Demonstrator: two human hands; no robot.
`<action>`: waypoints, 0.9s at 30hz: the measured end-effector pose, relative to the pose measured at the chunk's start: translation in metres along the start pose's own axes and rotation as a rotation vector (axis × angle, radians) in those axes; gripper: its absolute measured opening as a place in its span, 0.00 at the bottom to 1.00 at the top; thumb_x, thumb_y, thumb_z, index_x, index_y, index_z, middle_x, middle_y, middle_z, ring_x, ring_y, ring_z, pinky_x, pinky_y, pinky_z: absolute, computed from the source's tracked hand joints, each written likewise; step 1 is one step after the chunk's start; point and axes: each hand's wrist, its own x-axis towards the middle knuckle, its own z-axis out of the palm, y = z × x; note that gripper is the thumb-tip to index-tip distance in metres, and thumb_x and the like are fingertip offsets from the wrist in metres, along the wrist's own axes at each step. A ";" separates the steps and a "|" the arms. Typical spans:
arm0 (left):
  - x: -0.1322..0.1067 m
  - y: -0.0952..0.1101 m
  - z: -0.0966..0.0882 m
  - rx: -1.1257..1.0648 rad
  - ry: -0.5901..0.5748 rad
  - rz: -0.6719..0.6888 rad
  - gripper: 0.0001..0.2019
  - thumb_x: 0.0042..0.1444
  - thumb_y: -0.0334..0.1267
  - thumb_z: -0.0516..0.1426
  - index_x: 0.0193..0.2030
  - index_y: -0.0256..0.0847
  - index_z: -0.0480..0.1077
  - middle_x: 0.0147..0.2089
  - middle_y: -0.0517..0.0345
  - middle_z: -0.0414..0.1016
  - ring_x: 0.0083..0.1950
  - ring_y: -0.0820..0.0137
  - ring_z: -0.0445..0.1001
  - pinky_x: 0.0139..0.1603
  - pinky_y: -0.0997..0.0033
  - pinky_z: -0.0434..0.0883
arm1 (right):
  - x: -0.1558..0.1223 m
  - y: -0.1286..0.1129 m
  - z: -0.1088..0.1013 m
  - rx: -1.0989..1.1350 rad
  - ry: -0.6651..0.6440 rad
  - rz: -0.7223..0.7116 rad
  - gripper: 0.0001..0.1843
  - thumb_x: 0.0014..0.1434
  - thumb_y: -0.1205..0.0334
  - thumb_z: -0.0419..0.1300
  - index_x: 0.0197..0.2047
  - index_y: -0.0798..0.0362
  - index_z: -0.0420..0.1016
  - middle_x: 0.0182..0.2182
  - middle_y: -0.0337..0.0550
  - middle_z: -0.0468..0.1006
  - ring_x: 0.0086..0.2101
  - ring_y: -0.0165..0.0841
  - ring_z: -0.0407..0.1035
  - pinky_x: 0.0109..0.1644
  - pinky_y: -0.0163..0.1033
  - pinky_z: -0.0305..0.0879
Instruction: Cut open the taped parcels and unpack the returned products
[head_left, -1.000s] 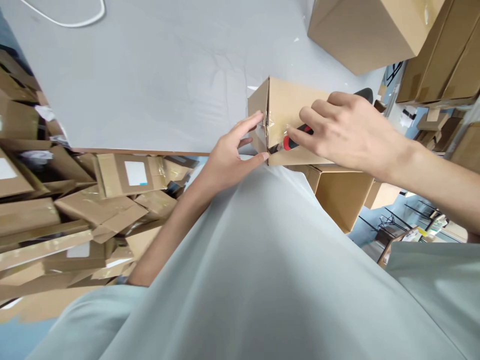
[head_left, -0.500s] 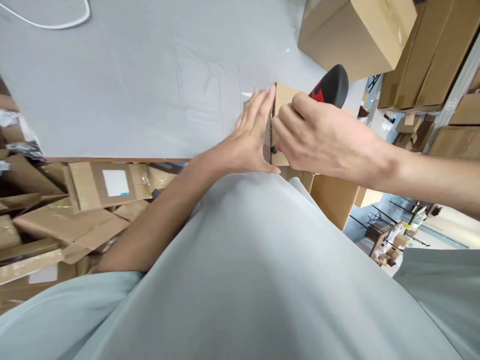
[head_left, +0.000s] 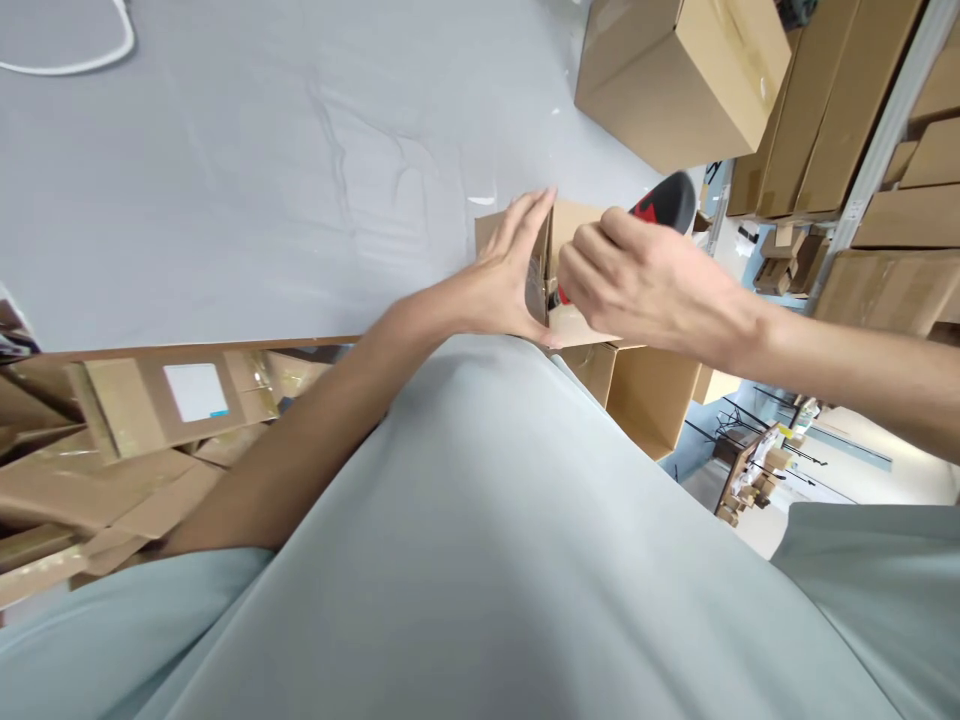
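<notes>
A small brown cardboard box (head_left: 574,222) sits at the near edge of the grey table (head_left: 300,170), close against my body. My left hand (head_left: 508,272) lies flat against the box's left side, fingers stretched out and pointing away from me. My right hand (head_left: 645,285) is closed round a red and black tool (head_left: 664,202), whose black butt sticks out past my knuckles. The tool's tip is at the taped seam on the near face of the box, mostly hidden by my fingers.
A large cardboard box (head_left: 675,75) stands at the table's far right, with more stacked boxes on shelving (head_left: 847,110) beyond. Flattened and loose cardboard boxes (head_left: 135,430) pile up on the left below the table edge. A white cable (head_left: 75,55) lies at the far left.
My left hand went from pinching the box's corner to lying flat along its left side. My right hand turned the tool up, so that its black butt now shows above the knuckles.
</notes>
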 end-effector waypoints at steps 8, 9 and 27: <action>0.005 -0.005 -0.002 0.041 -0.048 0.020 0.89 0.35 0.68 0.80 0.88 0.60 0.20 0.92 0.43 0.25 0.91 0.30 0.23 0.88 0.22 0.41 | 0.034 0.022 -0.029 -0.219 0.001 -0.011 0.25 0.87 0.50 0.44 0.55 0.47 0.82 0.57 0.42 0.85 0.69 0.46 0.71 0.64 0.58 0.73; 0.004 -0.002 -0.003 0.048 -0.047 0.010 0.88 0.36 0.68 0.80 0.89 0.59 0.21 0.92 0.44 0.26 0.91 0.29 0.24 0.87 0.20 0.42 | 0.032 0.018 -0.038 -0.225 -0.007 -0.022 0.25 0.87 0.51 0.44 0.55 0.46 0.83 0.56 0.43 0.85 0.68 0.44 0.72 0.66 0.58 0.72; 0.075 0.088 0.037 0.487 0.123 -0.063 0.36 0.74 0.50 0.60 0.85 0.54 0.57 0.84 0.50 0.64 0.87 0.44 0.56 0.88 0.33 0.54 | -0.116 0.088 0.217 1.162 0.993 1.068 0.33 0.61 0.35 0.71 0.53 0.56 0.87 0.33 0.42 0.82 0.34 0.36 0.74 0.42 0.42 0.75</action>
